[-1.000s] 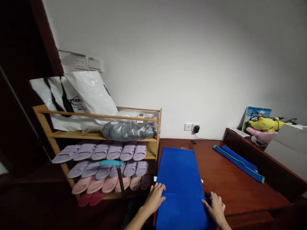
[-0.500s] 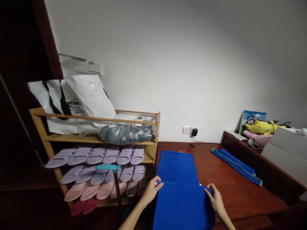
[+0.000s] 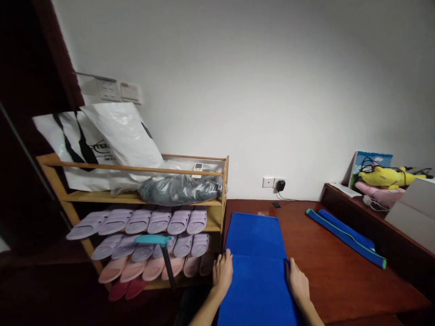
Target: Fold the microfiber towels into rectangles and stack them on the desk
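A blue towel [image 3: 256, 253] lies lengthwise on the dark red wooden table [image 3: 326, 267], its near part folded over the far part with the fold edge across the middle. My left hand [image 3: 222, 273] rests on the left edge of the folded layer, fingers stretched flat. My right hand [image 3: 296, 280] lies on the right edge, fingers also stretched flat along the cloth. Neither hand grips anything.
A rolled blue cloth with green trim [image 3: 345, 236] lies further right on the table. A wooden shoe rack [image 3: 142, 217] with rows of slippers stands left, with white bags [image 3: 102, 145] on top. A charger [image 3: 280, 184] sits in the wall socket. Plush toys [image 3: 387, 176] lie at the right.
Both hands carried the near edge of the blue towel forward and laid it over the far part. They then let go and now lie flat on its side edges.
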